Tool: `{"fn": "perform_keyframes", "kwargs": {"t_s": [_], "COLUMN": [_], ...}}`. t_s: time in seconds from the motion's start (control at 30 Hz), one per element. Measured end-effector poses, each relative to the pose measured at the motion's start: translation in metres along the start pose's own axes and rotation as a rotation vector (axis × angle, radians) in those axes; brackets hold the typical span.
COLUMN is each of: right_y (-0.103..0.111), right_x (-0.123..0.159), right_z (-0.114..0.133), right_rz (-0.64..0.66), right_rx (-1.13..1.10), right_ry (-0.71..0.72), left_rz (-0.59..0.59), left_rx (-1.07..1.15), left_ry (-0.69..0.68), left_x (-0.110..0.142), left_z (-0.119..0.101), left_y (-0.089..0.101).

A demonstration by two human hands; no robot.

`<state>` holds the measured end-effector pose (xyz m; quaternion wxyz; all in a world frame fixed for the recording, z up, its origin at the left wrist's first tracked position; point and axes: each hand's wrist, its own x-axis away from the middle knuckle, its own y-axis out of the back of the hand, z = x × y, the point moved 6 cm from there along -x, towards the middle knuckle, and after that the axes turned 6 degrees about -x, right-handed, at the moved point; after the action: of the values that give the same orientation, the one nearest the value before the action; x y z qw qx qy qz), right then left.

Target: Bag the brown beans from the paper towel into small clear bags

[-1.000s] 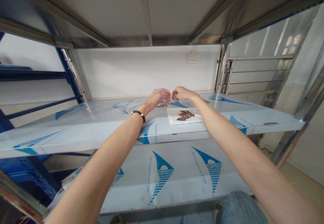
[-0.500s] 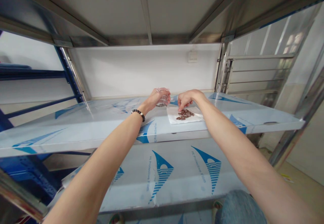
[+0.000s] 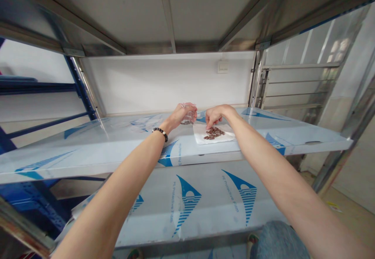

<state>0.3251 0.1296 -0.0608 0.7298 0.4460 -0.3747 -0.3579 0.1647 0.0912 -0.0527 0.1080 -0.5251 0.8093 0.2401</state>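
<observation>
Left hand [image 3: 178, 117] wrapped around a clear plastic cup [image 3: 190, 115] holding brown beans [image 3: 186, 122]; right hand [image 3: 216, 114] pinched together over the bean pile [image 3: 215, 133] on a white paper napkin [image 3: 202, 137]; risk of spills from a tilted cup or loose pinch, beans rolling across the filmed steel shelf [image 3: 88, 151].

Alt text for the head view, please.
A left hand holds a clear plastic cup with small brown pieces inside. The right hand reaches down to a pile of similar pieces on a white napkin, on a film-covered metal shelf.
</observation>
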Motion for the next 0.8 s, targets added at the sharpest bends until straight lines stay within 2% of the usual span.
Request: {"fn": "perform_keyframes", "kwargs": {"t_s": [0.13,0.3,0.37,0.47,0.67,0.73,0.8], "right_y": [0.002,0.002,0.005,0.016,0.049,0.053,0.054], "right_x": [0.001,0.006,0.006,0.007,0.02,0.024,0.026], "right_z": [0.009,0.019,0.021,0.022,0.023,0.024,0.027], "right_rz": [-0.039,-0.051,-0.095,-0.274,-0.827,-0.924,-0.935], "right_rx": [-0.069,-0.221,-0.281,-0.311,-0.322,-0.451,-0.643], "right_ry": [0.125,0.193,0.223,0.299,0.416,0.46,0.531], "left_rz": [-0.005,-0.011,-0.013,0.004,-0.015,-0.021,-0.022], "left_rx": [-0.001,-0.009,-0.007,-0.017,-0.006,-0.011,-0.024], "left_ry": [0.005,0.014,0.011,0.003,0.019,0.027,0.032], "left_x": [0.001,0.001,0.001,0.001,0.003,0.002,0.002], "left_z": [-0.001,-0.002,-0.001,-0.001,-0.002,-0.001,0.0], "left_y": [-0.001,-0.001,-0.001,-0.001,-0.001,-0.001,-0.001]}}
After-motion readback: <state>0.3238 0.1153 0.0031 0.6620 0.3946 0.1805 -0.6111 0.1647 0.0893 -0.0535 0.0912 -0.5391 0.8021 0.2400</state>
